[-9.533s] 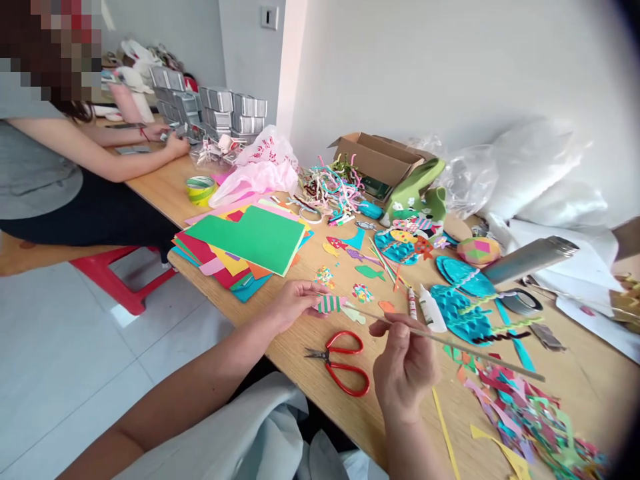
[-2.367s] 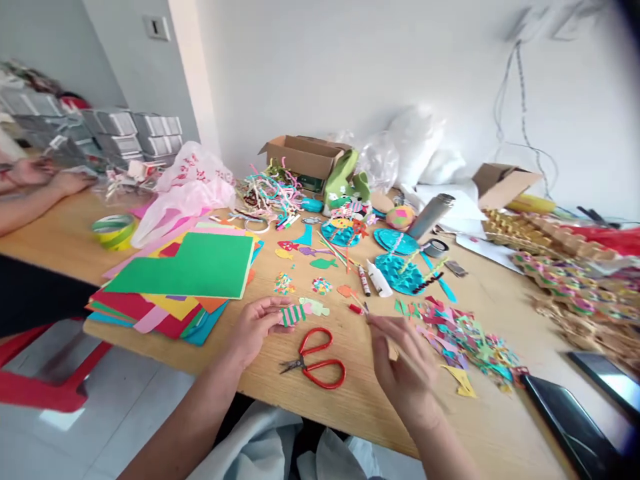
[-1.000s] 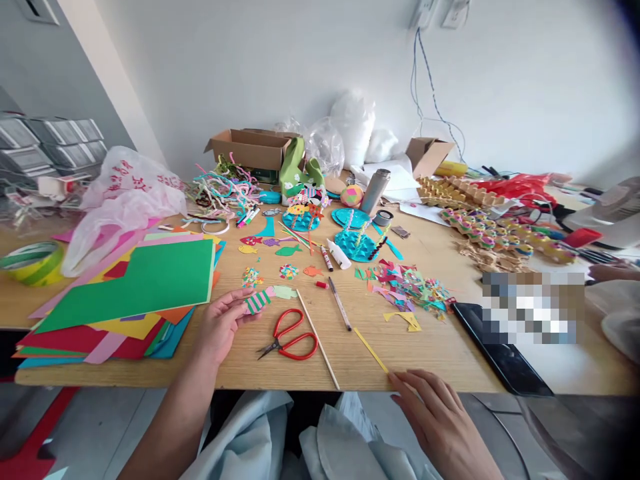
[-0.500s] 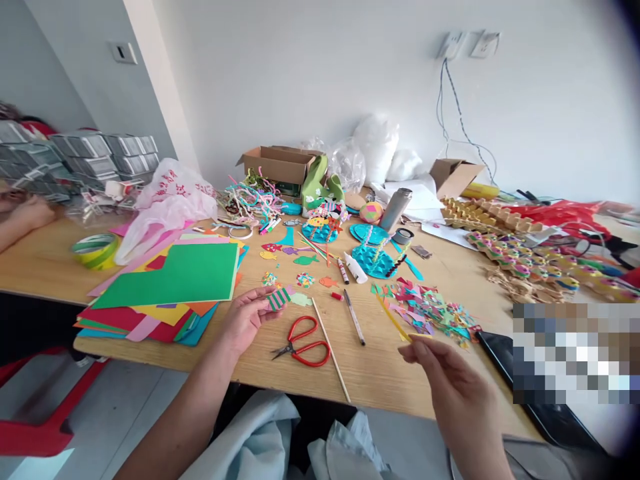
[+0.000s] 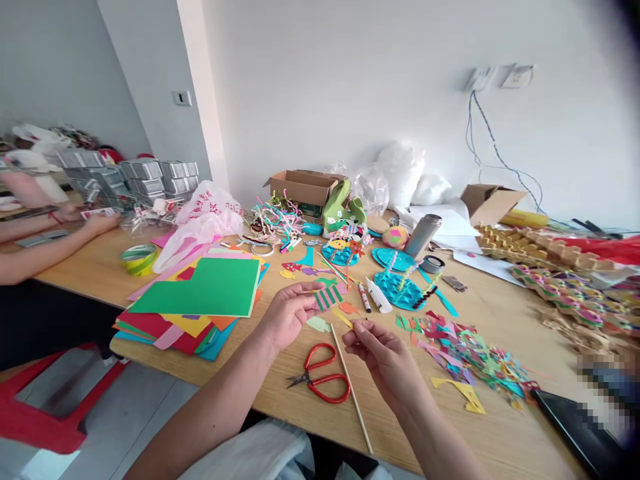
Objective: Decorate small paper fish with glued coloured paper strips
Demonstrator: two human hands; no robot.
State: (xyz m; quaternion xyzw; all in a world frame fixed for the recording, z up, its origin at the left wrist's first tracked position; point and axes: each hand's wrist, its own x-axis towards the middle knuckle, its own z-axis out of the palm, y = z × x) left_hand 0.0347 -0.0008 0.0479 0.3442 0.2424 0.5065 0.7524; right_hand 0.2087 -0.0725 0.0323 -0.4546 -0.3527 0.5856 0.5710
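My left hand [image 5: 289, 315] pinches a paper fish [image 5: 329, 297] with green and pink stripes, held up over the table. Close to its right, my right hand [image 5: 383, 353] grips a narrow yellow paper strip [image 5: 344, 321] between thumb and fingers; strip and fish look slightly apart. Below both hands lie red-handled scissors [image 5: 327, 375], their blades pointing left. A thin wooden stick [image 5: 353, 393] runs beside them toward the table's front edge. Under the raised fish, a pale green paper piece [image 5: 319, 325] and an orange paper fish [image 5: 349, 307] rest on the wood.
Stacked coloured paper [image 5: 200, 290] lies at left, near yellow-green tape [image 5: 139, 259]. Paper scraps [image 5: 475, 353] spread at right, by a yellow offcut [image 5: 463, 392]. Behind stand a glue bottle [image 5: 379, 295], blue egg-tray pieces [image 5: 400, 287] and a steel flask [image 5: 423, 235]. Another person's hands [image 5: 103, 223] work far left.
My right hand has moved left with the yellow strip, close to the striped fish in my left hand. The view has turned left, and the yellow offcut at right now shows.
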